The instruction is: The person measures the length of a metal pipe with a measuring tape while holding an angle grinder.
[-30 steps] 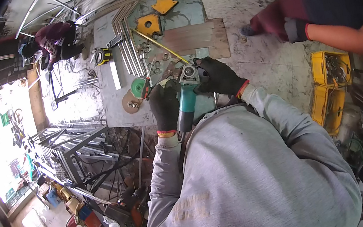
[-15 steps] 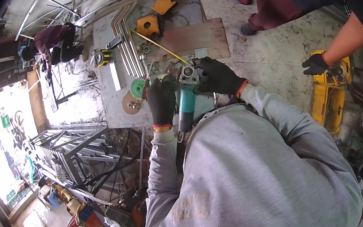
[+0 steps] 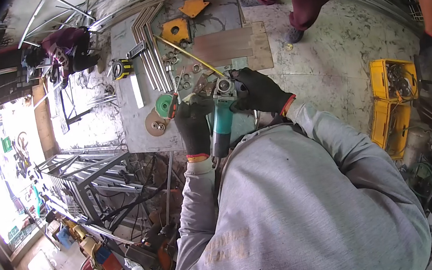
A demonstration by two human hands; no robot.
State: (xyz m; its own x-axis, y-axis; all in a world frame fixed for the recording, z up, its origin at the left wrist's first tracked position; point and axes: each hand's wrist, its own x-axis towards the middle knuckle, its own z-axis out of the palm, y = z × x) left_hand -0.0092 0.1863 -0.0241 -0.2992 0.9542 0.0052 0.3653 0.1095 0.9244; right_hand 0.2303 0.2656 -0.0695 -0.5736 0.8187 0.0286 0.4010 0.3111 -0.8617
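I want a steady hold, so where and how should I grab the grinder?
Take the grinder probably by its long teal-and-dark body, from the left, beside the left hand; that part is slim and points back toward the wearer, behind the metal head.

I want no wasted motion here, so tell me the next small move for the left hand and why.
Probably reach the left hand toward the brown disc lying nearby: the right hand holds the grinder by its head, which faces up with no disc visible on it.
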